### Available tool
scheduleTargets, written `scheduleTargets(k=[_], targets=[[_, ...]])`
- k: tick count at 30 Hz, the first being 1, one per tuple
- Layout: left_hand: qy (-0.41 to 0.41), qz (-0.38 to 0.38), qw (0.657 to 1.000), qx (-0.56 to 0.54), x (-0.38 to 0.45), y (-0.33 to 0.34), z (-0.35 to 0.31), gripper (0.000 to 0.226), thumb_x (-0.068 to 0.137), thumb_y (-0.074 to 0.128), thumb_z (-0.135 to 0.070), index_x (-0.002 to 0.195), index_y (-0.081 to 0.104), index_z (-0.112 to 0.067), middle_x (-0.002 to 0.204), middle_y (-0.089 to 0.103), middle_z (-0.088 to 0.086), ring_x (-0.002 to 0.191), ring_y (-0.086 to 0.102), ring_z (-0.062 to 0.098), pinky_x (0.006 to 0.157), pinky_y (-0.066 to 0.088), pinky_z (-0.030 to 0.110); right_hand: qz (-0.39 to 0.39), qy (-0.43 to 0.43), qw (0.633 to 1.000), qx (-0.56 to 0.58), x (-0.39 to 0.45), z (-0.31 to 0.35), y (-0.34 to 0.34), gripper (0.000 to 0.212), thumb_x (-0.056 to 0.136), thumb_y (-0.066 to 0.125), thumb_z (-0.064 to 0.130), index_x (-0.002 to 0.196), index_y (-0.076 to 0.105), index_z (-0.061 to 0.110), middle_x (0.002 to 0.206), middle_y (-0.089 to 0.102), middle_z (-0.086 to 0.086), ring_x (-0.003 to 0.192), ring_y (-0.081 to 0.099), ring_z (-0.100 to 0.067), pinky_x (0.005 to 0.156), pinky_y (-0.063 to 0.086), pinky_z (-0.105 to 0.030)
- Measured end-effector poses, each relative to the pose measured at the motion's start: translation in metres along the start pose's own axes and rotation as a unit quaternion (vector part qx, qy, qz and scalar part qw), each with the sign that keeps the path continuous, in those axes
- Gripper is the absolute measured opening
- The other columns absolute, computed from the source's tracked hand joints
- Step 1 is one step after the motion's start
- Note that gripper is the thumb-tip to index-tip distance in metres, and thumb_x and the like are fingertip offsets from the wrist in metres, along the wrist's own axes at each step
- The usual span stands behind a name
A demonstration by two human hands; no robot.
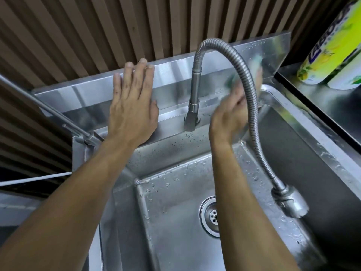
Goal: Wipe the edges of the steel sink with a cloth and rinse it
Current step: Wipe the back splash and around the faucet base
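Observation:
The steel sink point(312, 137) fills the middle of the view, its basin wet with drops around the drain point(212, 216). My left hand point(132, 106) lies flat with fingers spread on the sink's steel backsplash point(172, 73). To the right of the tap base, my right hand point(228, 116) is blurred and closed on a greenish cloth point(234, 78), pressed against the back ledge and backsplash behind the hose. The cloth is smeared by motion and partly hidden by the hose.
A flexible metal tap hose point(252, 106) arches over my right hand and ends in a spray head point(289, 202) above the basin. Yellow-green bottles point(330, 45) stand on the steel shelf at right. A metal bar point(48, 112) juts in from the left. Ribbed brown wall behind.

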State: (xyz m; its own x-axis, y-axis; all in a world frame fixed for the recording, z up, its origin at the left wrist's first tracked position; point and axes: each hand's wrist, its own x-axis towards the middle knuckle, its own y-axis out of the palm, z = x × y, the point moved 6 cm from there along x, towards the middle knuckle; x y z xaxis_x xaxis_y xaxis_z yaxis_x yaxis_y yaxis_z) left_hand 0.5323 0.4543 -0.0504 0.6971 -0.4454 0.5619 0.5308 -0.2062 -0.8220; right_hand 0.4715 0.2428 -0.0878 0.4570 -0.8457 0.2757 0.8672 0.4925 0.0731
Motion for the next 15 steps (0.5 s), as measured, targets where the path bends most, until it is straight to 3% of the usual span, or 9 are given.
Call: scheduleTargets(k=[2, 4, 5, 8, 10, 12, 13, 15], targets=[[0.035, -0.006, 0.999, -0.002, 0.008, 0.004, -0.007, 0.066, 0.102, 0.046, -0.016, 0.164, 0.022, -0.01, 0.171, 0.017, 0.011, 0.158, 0.013, 0.036, 0.128, 0.002, 0.048, 0.118, -0.147, 0.981, -0.044, 0.027, 0.016, 0.046, 0.041, 0.109, 0.042, 0.03, 0.142, 0.054, 0.01, 0.15, 0.053, -0.011, 0.141, 0.045, -0.031, 0.119, 0.035, -0.053], [0.05, -0.015, 0.999, 0.006, 0.015, 0.005, -0.007, 0.062, 0.105, 0.042, -0.016, 0.163, 0.022, -0.01, 0.171, 0.019, 0.01, 0.158, 0.014, 0.036, 0.128, 0.004, 0.049, 0.219, -0.254, 0.935, -0.115, 0.04, 0.02, 0.083, 0.032, 0.11, 0.038, 0.032, 0.115, 0.06, 0.009, 0.121, 0.062, -0.022, 0.116, 0.055, -0.035, 0.107, 0.041, -0.053], [0.054, -0.016, 0.998, 0.013, 0.016, 0.006, -0.006, 0.061, 0.107, 0.041, -0.017, 0.164, 0.021, -0.01, 0.171, 0.019, 0.01, 0.158, 0.014, 0.036, 0.128, 0.004, 0.049, 0.242, -0.283, 0.916, -0.148, 0.045, 0.014, 0.088, 0.037, 0.11, 0.035, 0.036, 0.112, 0.059, 0.008, 0.118, 0.061, -0.023, 0.114, 0.055, -0.038, 0.106, 0.041, -0.054], [0.069, -0.012, 0.997, 0.037, 0.014, 0.011, -0.004, 0.061, 0.109, 0.039, -0.02, 0.165, 0.015, -0.012, 0.172, 0.015, 0.008, 0.159, 0.012, 0.033, 0.129, 0.002, 0.045, 0.25, -0.284, 0.896, -0.233, 0.061, -0.019, 0.068, 0.053, 0.111, 0.029, 0.045, 0.148, 0.05, 0.015, 0.152, 0.049, -0.011, 0.145, 0.041, -0.035, 0.117, 0.032, -0.054], [0.066, -0.011, 0.997, 0.046, 0.013, 0.011, -0.004, 0.063, 0.11, 0.038, -0.025, 0.166, 0.011, -0.013, 0.173, 0.012, 0.007, 0.159, 0.009, 0.031, 0.129, -0.001, 0.043, 0.194, -0.201, 0.936, -0.214, 0.072, -0.026, 0.05, 0.062, 0.11, 0.023, 0.052, 0.152, 0.045, 0.012, 0.159, 0.043, -0.012, 0.15, 0.034, -0.036, 0.12, 0.03, -0.055], [0.054, -0.013, 0.997, 0.045, 0.014, 0.013, -0.007, 0.064, 0.109, 0.038, -0.028, 0.166, 0.011, -0.013, 0.173, 0.012, 0.007, 0.159, 0.009, 0.031, 0.128, -0.002, 0.043, 0.184, -0.186, 0.938, -0.228, 0.066, -0.01, 0.052, 0.056, 0.111, 0.027, 0.045, 0.154, 0.042, 0.012, 0.165, 0.032, -0.015, 0.155, 0.02, -0.037, 0.125, 0.019, -0.054], [0.046, -0.014, 0.998, 0.043, 0.015, 0.013, -0.01, 0.065, 0.108, 0.039, -0.028, 0.166, 0.012, -0.012, 0.172, 0.014, 0.007, 0.159, 0.01, 0.032, 0.128, -0.001, 0.043, 0.215, -0.241, 0.912, -0.252, 0.054, 0.001, 0.057, 0.052, 0.112, 0.033, 0.037, 0.156, 0.04, 0.013, 0.168, 0.026, -0.013, 0.158, 0.012, -0.034, 0.128, 0.012, -0.05], [0.031, -0.017, 0.999, 0.041, 0.015, 0.013, -0.014, 0.066, 0.107, 0.041, -0.028, 0.165, 0.015, -0.011, 0.172, 0.016, 0.008, 0.159, 0.011, 0.034, 0.128, 0.0, 0.045, 0.294, -0.399, 0.822, -0.281, 0.025, 0.011, 0.064, 0.049, 0.11, 0.043, 0.028, 0.156, 0.042, 0.011, 0.167, 0.025, -0.009, 0.158, 0.009, -0.024, 0.131, 0.003, -0.041]])
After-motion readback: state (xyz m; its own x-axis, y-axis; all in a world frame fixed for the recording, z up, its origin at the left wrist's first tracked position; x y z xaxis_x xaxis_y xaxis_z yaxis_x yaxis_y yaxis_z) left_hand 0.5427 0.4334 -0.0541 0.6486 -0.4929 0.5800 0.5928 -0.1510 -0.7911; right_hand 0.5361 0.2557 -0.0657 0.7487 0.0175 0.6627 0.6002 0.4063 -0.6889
